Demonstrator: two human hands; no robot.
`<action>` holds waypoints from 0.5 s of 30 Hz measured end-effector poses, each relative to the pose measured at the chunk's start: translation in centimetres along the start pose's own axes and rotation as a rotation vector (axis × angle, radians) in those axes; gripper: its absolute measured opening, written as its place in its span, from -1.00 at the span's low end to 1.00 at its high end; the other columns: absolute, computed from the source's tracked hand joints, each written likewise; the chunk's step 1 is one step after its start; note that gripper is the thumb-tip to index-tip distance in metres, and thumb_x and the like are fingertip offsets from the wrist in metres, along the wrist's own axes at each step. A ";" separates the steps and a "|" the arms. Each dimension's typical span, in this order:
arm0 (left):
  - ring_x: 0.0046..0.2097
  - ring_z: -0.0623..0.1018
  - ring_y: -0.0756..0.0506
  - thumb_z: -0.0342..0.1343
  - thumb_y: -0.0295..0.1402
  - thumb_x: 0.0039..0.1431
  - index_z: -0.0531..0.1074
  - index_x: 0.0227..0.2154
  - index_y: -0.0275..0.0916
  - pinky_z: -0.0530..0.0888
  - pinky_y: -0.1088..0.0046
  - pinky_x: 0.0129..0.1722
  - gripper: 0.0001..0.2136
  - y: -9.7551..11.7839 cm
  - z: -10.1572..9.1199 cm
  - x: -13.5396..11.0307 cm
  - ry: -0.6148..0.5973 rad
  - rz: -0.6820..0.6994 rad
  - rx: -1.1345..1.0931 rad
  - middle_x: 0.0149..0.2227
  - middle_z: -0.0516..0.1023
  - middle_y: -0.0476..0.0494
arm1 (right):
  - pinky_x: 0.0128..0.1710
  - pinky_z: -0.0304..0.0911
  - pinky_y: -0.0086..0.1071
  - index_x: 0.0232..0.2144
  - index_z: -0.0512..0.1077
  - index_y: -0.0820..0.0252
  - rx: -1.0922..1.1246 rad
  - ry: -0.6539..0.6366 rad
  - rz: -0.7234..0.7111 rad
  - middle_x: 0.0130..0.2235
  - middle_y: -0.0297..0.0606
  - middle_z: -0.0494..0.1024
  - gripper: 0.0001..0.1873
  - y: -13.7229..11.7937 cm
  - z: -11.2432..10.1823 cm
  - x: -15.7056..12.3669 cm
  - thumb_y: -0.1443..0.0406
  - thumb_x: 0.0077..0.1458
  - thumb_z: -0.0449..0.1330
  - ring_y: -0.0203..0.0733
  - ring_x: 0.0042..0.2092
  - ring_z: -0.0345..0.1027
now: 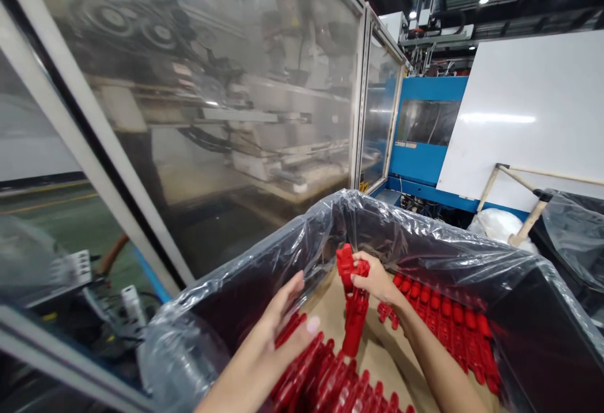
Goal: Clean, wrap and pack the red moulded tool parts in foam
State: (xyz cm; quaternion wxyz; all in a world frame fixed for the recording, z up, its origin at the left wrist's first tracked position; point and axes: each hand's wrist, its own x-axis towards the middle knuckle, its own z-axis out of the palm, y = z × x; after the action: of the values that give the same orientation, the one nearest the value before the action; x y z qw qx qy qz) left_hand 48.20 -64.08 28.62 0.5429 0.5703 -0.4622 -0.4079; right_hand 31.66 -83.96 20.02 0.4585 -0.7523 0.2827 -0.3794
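My right hand (375, 277) is closed round the top of a bunch of long red plastic parts (353, 312), held upright inside a plastic-lined box (325, 224). My left hand (283, 325) is spread open, fingers stretched out, resting against a row of red parts (311, 369) lying at the box's near side. Another row of red parts (448, 325) lies along the right side. Brown cardboard (377, 344) shows between the rows.
A machine with large clear guard panels (212, 104) stands behind the box. A blue machine (425, 142) and a white board (528, 104) are at the back right. A second lined bin (570, 237) and wooden sticks (528, 224) sit at the right.
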 end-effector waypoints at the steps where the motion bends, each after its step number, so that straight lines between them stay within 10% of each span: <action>1: 0.40 0.05 -0.26 0.26 0.15 0.01 0.07 0.31 -0.29 -0.08 0.08 0.37 -0.07 0.1 0.0 0.9 -0.027 -0.024 -0.047 0.39 0.08 -0.43 | -0.32 0.35 -0.38 -0.18 0.43 0.23 0.087 -0.043 -0.036 -0.34 -0.38 0.50 -0.65 -2.2 0.0 -0.2 0.16 0.05 0.35 -0.34 -0.40 0.36; 8: -0.07 0.62 -0.32 0.42 -0.03 -0.08 0.58 -0.11 -0.30 0.53 0.22 -0.04 -0.47 2.5 0.6 1.6 -0.248 -0.058 -0.276 -0.09 0.65 -0.26 | -0.26 0.39 -0.38 -0.16 0.51 0.22 0.557 -0.259 -0.095 -0.33 -0.32 0.59 -0.43 -13.7 0.7 -0.5 0.05 -0.21 0.45 -0.28 -0.37 0.45; 15: -0.38 0.63 -0.10 0.33 0.05 0.02 0.51 -0.04 -0.25 0.55 0.48 -0.38 -0.45 2.0 2.8 -1.8 -0.052 -0.212 -0.527 -0.25 0.68 -0.16 | -0.25 0.38 -0.45 -0.24 0.51 0.25 0.725 -0.156 -0.016 -0.41 -0.34 0.61 -0.59 -14.1 2.5 1.6 0.21 -0.17 0.45 -0.33 -0.40 0.46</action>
State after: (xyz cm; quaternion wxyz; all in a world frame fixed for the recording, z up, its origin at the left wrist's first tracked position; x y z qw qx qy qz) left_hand 44.87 -62.97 30.37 0.6148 0.4440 -0.2916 -0.5829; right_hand 35.74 -78.09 32.53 0.7124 -0.5698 0.0884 -0.3999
